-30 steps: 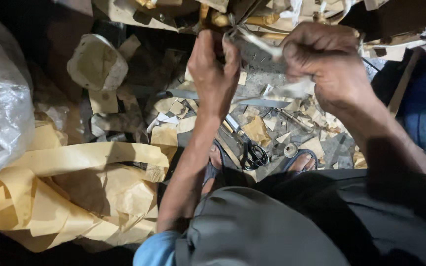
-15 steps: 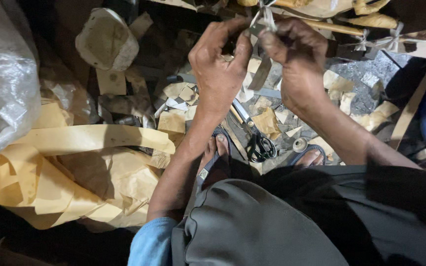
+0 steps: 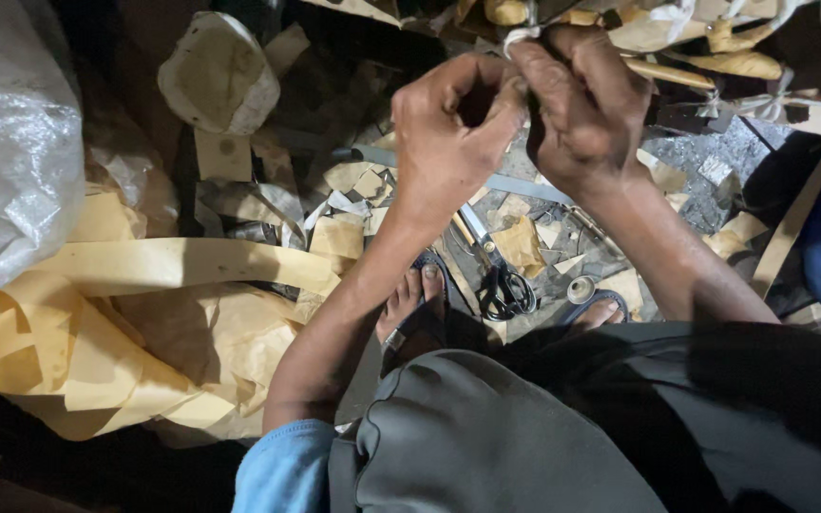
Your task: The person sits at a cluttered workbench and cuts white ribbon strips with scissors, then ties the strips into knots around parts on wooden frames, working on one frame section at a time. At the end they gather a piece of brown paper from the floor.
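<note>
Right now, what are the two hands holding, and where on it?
Both the left hand and the right hand pinch a thin whitish strip at its upper end, fingertips together. What it is made of cannot be told. The scissors lie untouched below.

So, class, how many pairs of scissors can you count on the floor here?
1: the black-handled scissors lie on the floor between the person's feet, below the left hand and right hand. Scraps may hide others.

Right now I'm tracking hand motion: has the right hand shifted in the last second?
Yes: the right hand moved left, from up-right of the floor scissors to nearly straight above them.
</note>
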